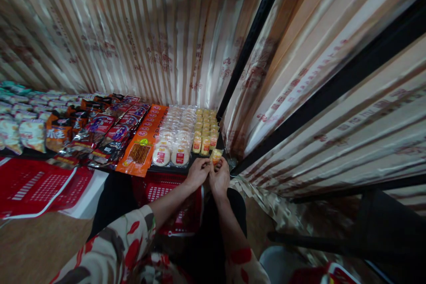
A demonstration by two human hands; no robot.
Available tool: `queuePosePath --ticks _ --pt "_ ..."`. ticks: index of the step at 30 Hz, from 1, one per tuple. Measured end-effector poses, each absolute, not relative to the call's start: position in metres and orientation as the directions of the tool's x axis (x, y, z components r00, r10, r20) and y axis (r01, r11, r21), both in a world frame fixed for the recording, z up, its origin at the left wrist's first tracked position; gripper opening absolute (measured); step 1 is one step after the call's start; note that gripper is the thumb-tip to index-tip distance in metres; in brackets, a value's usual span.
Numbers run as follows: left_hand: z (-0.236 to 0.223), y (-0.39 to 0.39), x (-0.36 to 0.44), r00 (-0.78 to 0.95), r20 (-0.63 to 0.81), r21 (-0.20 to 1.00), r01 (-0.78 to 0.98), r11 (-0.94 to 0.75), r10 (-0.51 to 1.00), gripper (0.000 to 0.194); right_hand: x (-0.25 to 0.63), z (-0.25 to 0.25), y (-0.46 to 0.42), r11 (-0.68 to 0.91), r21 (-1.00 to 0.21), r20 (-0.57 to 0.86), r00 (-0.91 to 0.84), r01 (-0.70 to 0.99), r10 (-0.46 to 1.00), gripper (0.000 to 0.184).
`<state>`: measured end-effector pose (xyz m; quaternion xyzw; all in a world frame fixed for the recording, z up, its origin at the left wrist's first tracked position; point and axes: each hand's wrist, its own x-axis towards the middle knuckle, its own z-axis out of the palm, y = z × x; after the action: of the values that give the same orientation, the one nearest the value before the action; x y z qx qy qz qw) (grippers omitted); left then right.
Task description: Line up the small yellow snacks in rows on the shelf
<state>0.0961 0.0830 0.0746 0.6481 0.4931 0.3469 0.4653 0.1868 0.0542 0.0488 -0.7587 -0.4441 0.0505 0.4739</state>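
A small yellow wrapped snack packet (216,155) is at the front right end of the shelf, between my two hands. My right hand (219,178) grips it with bent fingers and thumb. Close against it, my left hand (199,172) pinches the packet's left edge; its fingertips are partly hidden. Rows of matching yellow snack packets (205,135) stand just behind. Left of these lie clear-wrapped round white crackers (180,154) in rows. An orange snack bag (138,153) with brown sticks showing lies beside the crackers.
Dark red snack bags (113,135) and white snack bags (31,133) fill the shelf's left. Red baskets (36,188) sit below, one (163,191) between my legs. Black metal posts (248,49) and pleated curtain (166,31) bound the right and back.
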Motion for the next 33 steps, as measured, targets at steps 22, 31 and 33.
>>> queuePosePath --ticks 22,31,33 --pt "0.068 0.098 0.106 0.334 -0.121 0.942 0.336 0.002 0.935 0.047 0.199 0.044 0.097 -0.259 -0.647 0.374 0.594 0.718 0.712 0.046" --pt "0.067 0.097 0.105 0.317 -0.130 0.952 0.305 0.029 0.939 0.043 0.205 0.040 0.104 -0.193 -0.664 0.407 0.566 0.722 0.717 0.045" --pt "0.067 0.097 0.105 0.321 -0.125 0.951 0.307 0.021 0.939 0.043 0.206 0.040 0.104 -0.178 -0.690 0.406 0.579 0.702 0.707 0.042"
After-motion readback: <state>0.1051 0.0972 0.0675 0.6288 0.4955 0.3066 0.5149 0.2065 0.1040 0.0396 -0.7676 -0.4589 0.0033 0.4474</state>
